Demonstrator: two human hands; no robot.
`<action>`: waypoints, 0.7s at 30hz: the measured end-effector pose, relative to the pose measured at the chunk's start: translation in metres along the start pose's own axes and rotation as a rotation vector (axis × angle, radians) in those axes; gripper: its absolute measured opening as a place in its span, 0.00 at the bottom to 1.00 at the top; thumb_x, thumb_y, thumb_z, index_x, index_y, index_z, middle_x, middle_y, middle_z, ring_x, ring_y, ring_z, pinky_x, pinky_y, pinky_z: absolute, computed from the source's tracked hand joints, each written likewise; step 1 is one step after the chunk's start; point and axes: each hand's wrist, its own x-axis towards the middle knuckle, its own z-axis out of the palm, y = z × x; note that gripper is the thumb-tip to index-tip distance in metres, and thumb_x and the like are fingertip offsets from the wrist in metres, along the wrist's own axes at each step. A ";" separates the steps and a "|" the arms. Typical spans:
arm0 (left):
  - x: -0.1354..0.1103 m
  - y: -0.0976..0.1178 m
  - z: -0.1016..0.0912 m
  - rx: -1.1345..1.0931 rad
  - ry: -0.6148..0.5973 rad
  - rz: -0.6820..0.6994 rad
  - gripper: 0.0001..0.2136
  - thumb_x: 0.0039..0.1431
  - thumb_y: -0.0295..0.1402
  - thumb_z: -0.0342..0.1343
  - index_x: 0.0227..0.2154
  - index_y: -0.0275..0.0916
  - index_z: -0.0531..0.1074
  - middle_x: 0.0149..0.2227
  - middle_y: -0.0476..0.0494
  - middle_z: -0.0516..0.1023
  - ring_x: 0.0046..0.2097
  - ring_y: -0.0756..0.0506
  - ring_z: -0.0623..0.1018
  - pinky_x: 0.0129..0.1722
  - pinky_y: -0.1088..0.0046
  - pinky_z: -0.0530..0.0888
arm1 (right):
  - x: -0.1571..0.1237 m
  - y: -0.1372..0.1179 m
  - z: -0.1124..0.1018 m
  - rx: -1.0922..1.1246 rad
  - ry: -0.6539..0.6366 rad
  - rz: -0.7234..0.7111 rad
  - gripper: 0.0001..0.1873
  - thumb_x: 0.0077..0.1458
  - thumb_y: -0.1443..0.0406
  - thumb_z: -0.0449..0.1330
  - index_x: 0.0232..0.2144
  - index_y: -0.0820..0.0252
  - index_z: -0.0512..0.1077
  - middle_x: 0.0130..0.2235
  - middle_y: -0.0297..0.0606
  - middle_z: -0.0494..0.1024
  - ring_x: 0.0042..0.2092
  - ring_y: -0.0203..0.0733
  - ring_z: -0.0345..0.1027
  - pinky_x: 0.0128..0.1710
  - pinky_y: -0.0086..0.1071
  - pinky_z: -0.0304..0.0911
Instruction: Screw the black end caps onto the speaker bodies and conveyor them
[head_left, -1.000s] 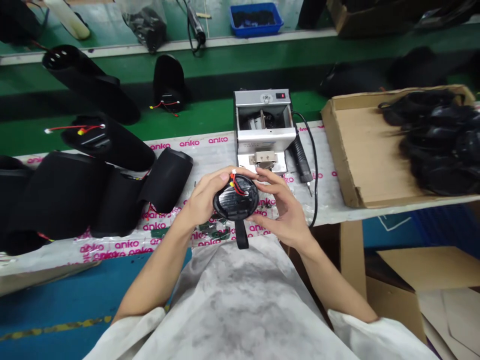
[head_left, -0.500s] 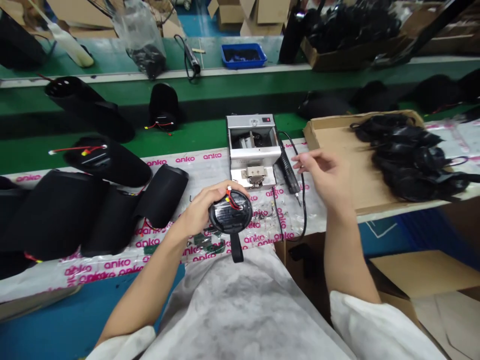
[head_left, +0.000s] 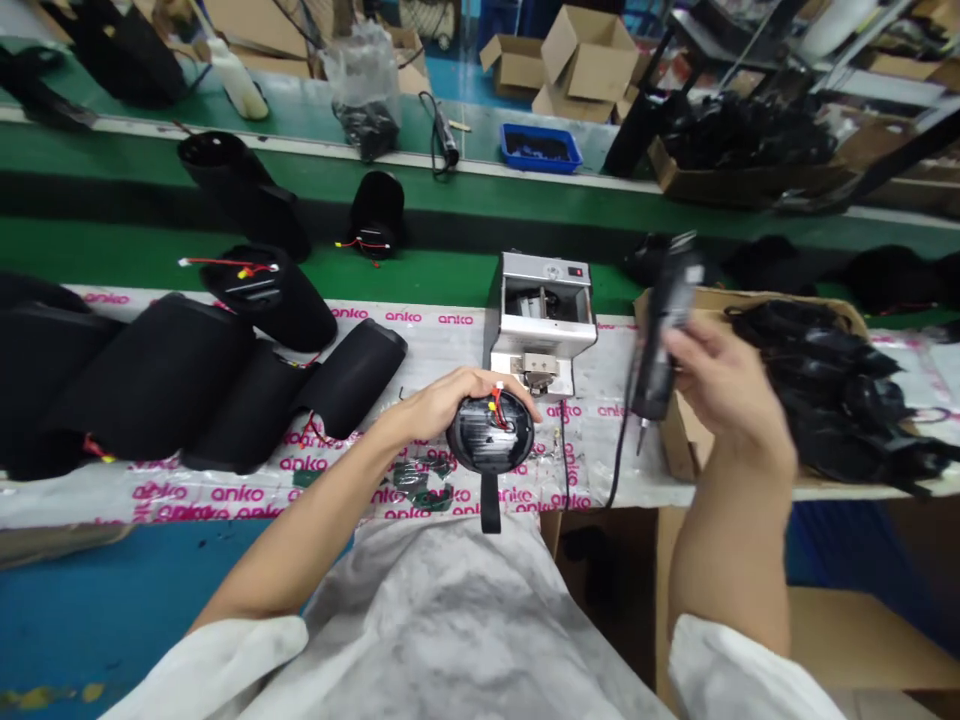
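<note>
We hold the round black plastic speaker cap (head_left: 489, 432) steady in our gripping left hand (head_left: 450, 405), our right hand (head_left: 720, 390) closed around a black corded electric screwdriver (head_left: 667, 320)

Left of the benchtop screw feeder (head_left: 540, 320), a strip of bare surface (head_left: 450, 345) gives a passable gap up to the black speaker tube (head_left: 352, 378), the first of a bunched row blocking further left. Right of the feeder, the black power cord (head_left: 616, 470), electric screwdriver (head_left: 664, 330) and right hand (head_left: 720, 390) obstruct the way to the cardboard tray (head_left: 675, 440). In front of the feeder, the left hand (head_left: 450, 395) and round speaker end (head_left: 490, 432) stand in the way; green parts (head_left: 420, 482) lie nearby.
</note>
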 end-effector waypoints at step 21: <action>-0.004 0.001 -0.002 0.028 0.013 0.010 0.23 0.70 0.39 0.44 0.45 0.32 0.82 0.47 0.33 0.88 0.51 0.35 0.84 0.59 0.59 0.77 | -0.017 -0.055 0.132 0.578 -0.170 -0.733 0.39 0.64 0.31 0.58 0.36 0.57 0.87 0.28 0.42 0.80 0.17 0.42 0.69 0.10 0.33 0.55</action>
